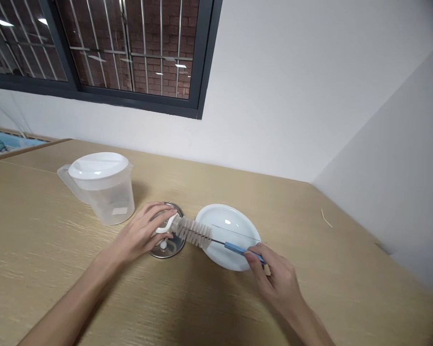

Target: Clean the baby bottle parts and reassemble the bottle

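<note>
Gripping a brush (198, 233) over a bowl (222, 257), right hand (277, 275) faces left hand (143, 229) holding container (169, 225) near pitcher (110, 194).

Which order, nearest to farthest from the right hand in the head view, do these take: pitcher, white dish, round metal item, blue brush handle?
1. Blue brush handle: in the right hand.
2. White dish: left of that hand.
3. Round metal item: farther left.
4. Pitcher: farthest left.
</note>
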`<state>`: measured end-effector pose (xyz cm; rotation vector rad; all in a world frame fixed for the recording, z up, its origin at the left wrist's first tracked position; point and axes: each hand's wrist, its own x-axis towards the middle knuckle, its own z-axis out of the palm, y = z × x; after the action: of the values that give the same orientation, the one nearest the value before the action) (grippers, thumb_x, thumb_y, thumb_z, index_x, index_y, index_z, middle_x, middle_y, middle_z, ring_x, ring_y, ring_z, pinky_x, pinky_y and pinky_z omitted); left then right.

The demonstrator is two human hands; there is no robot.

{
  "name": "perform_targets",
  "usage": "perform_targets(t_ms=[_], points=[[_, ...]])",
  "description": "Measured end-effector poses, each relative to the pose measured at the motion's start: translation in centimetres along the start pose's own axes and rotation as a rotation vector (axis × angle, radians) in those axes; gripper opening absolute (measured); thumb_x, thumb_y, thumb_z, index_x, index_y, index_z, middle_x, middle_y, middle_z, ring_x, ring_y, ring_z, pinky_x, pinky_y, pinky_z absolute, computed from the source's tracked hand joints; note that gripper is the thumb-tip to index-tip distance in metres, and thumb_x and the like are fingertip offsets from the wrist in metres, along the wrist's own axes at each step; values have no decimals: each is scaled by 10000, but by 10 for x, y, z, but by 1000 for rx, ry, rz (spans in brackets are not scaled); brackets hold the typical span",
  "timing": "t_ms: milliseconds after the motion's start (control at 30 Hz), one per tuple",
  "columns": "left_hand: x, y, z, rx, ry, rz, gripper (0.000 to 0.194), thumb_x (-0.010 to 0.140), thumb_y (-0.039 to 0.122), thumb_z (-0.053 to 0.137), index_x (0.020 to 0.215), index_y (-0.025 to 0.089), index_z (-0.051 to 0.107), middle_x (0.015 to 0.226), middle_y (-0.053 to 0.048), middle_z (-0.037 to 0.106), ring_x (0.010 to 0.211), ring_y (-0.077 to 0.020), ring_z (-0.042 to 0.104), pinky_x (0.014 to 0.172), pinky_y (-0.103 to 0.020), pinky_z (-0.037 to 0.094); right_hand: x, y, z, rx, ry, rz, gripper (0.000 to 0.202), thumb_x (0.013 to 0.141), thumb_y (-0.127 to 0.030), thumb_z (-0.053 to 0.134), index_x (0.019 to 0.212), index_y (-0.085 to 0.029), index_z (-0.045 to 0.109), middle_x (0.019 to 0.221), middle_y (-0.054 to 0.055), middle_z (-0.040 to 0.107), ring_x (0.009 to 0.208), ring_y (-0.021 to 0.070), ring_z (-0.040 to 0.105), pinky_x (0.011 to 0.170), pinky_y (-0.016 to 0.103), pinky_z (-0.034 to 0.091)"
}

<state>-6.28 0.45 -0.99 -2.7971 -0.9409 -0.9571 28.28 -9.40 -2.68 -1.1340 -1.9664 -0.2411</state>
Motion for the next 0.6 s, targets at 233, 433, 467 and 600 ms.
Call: perform_targets(t_ms=[233,433,467,600], points=[[-2,-1,-1,-18,-58,-80,483,1002,357,575,1462,259,467,1421,-120,579,1314,-299,506,1070,-485,468,-1,8,-1,-139,138,-224,318,906,-55,660,1191,-175,588,863,48,731,725,146,719,639,247,590],[-2,-3,1,-4,-28,-16,512,993,343,594,1482,268,460,1396,-120,602,1305,-305,514,1067,-501,473,4,8,-8,-121,135,-224,303,897,-45,669,1177,-157,630,877,54,762,737,168,749,665,262,602],[-2,-3,1,2,-18,-9,515,992,339,596,1484,272,462,1396,-120,603,1304,-306,517,1066,-503,476,4,8,-8,-101,117,-200,281,910,-57,655,1169,-163,627,866,47,755,717,162,742,637,256,590],[-2,-2,3,25,-8,-9,501,985,329,604,1471,282,488,1395,-118,608,1314,-317,513,1071,-519,480,5,6,-7,-80,106,-158,145,953,-114,610,1090,-162,617,817,41,732,648,137,700,566,230,539]])
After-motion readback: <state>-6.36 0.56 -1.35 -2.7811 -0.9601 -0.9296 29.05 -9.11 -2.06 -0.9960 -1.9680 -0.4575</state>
